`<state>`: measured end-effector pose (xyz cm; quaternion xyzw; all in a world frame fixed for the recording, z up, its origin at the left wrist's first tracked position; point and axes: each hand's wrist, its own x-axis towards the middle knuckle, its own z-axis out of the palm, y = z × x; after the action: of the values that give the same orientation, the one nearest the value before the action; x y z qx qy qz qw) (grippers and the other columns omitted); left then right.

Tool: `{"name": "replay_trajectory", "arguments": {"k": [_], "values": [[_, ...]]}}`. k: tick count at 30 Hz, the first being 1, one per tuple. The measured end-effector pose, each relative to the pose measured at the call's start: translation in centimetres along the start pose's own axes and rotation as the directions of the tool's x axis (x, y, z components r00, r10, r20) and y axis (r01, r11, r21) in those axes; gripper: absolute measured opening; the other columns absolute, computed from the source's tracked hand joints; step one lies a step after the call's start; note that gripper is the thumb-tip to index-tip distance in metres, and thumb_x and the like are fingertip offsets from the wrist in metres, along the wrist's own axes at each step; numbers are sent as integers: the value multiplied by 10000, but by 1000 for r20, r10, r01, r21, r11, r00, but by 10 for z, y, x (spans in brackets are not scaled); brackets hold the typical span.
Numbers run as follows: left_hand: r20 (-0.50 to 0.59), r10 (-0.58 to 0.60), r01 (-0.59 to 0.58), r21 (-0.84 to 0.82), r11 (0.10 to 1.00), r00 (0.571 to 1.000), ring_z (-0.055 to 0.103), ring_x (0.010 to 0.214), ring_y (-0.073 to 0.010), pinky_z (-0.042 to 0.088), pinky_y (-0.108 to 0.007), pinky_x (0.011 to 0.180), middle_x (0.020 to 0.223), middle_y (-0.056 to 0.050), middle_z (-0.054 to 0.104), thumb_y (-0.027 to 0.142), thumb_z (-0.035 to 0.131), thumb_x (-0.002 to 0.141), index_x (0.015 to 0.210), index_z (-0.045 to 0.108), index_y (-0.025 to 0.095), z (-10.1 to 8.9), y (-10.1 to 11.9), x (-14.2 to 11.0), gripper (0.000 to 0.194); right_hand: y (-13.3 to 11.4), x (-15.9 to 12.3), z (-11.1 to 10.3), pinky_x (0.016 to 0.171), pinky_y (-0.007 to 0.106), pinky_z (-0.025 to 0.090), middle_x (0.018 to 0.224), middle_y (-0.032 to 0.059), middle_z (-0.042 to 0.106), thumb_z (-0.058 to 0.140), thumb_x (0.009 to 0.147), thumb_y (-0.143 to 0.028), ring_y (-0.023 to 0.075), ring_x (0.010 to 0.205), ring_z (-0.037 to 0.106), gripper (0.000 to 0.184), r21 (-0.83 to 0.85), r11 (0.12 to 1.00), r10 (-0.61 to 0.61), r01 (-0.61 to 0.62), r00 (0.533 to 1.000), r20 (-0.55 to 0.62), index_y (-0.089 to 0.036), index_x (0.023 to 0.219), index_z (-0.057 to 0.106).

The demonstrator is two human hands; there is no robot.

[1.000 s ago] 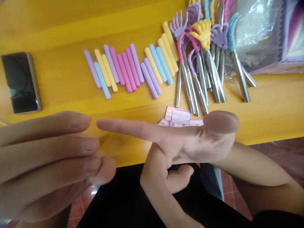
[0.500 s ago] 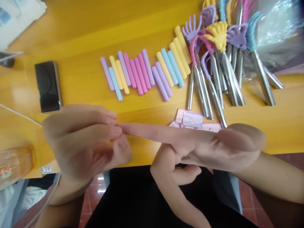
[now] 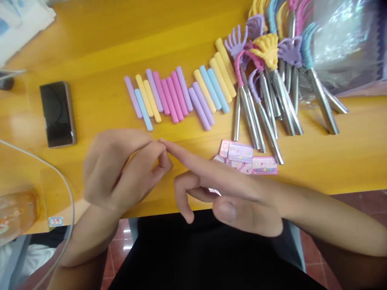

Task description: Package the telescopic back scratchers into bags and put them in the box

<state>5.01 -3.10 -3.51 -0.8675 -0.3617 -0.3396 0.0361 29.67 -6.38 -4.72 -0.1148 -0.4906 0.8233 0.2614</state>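
**Left Hand (image 3: pixel 105 169) Met Right Hand (image 3: pixel 238 185) Above a Yellow Table (image 3: pixel 99 96)**

From where I stood, the step in hand seemed to be nothing more than the two hands dealing with each other. The right index finger reached out straight, its tip against the bent fingers of the left, while the other right fingers curled under and the thumb stood off to one side. I made out no object in that hand.

The left fingers were bent in close, tips bunched toward the thumb. Whether anything thin was pinched there, I could not tell.

Small printed cards (image 3: pixel 240 153) lay nearest the right hand, just beyond its forearm side. Farther back ran a slanting row of pastel sticks (image 3: pixel 179 94), touching no hand, and beside its right end the metal handles of heaped back scratchers (image 3: pixel 283 96). A phone (image 3: pixel 58 114) rested well apart on the left.

To my eye, taking up a card or a stick would have called for parting the hands first, then opening finger and thumb over one piece without disturbing its neighbours.
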Motion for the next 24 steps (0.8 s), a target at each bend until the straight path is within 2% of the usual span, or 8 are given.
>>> {"name": "replay_trajectory", "arguments": {"k": [2, 4, 9, 13, 16, 19, 22, 24], "values": [[-11, 17, -16, 54, 998, 1000, 774, 839, -246, 642, -453, 762, 917, -4, 767, 197, 750, 909, 1064, 743, 336, 4, 3, 2, 209, 3, 1, 0, 641, 257, 401, 999, 39, 561, 388, 1114, -485, 152, 737, 449, 793, -60, 998, -5, 3, 999, -34, -226, 1724, -46], [36, -18, 16, 57, 998, 999, 779, 869, -252, 639, -470, 761, 924, -10, 764, 189, 713, 931, 1028, 731, 344, 8, 5, 2, 183, 5, 1, 1, 640, 262, 408, 1001, 43, 568, 397, 1112, -455, 153, 730, 454, 774, -117, 993, -13, 7, 998, -55, -211, 1724, -9], [-40, 138, -134, 88, 987, 990, 739, 746, -229, 582, -402, 615, 853, -26, 760, 164, 813, 809, 980, 718, 248, 15, -4, 1, 213, 6, 2, -1, 649, 266, 421, 1008, 50, 589, 429, 1105, -432, 158, 738, 478, 777, -170, 985, -21, 13, 998, -51, -199, 1724, 21], [-24, 135, -132, 100, 986, 991, 736, 760, -221, 580, -389, 623, 854, -20, 760, 181, 810, 831, 972, 711, 259, 18, -8, 1, 189, 5, 2, -2, 662, 270, 439, 1017, 57, 595, 435, 1104, -431, 165, 762, 500, 770, -171, 985, -20, 12, 999, -46, -203, 1726, 42], [-13, 81, -79, 88, 993, 997, 749, 780, -221, 601, -403, 652, 864, -15, 757, 225, 753, 911, 974, 700, 294, 15, -2, 0, 107, 7, 2, -1, 666, 270, 446, 1015, 57, 585, 430, 1103, -435, 166, 773, 502, 773, -151, 988, -24, 16, 998, -50, -203, 1726, 36], [25, -34, 32, 54, 998, 999, 776, 857, -245, 628, -452, 741, 889, -17, 759, 266, 679, 979, 982, 690, 326, 9, 7, 3, 61, 6, 2, 2, 661, 265, 441, 989, 46, 571, 435, 1100, -454, 164, 770, 497, 801, -113, 993, -18, 11, 998, -63, -197, 1726, 7], [13, -118, 118, -1, 993, 993, 780, 871, -258, 638, -464, 740, 804, -18, 718, 225, 677, 943, 906, 665, 305, 3, 13, 7, 90, -2, 0, 4, 646, 262, 424, 938, 20, 565, 419, 1107, -507, 153, 733, 482, 808, -43, 999, 6, -9, 997, -78, -219, 1729, -8], [-37, -157, 153, -81, 985, 987, 757, 823, -246, 634, -453, 677, 703, -7, 630, 225, 664, 913, 821, 610, 276, 0, 16, 9, 119, -13, 0, 5, 652, 271, 425, 878, -1, 562, 377, 1115, -567, 151, 722, 500, 781, 31, 998, 56, -54, 996, -63, -223, 1734, 46]]}}
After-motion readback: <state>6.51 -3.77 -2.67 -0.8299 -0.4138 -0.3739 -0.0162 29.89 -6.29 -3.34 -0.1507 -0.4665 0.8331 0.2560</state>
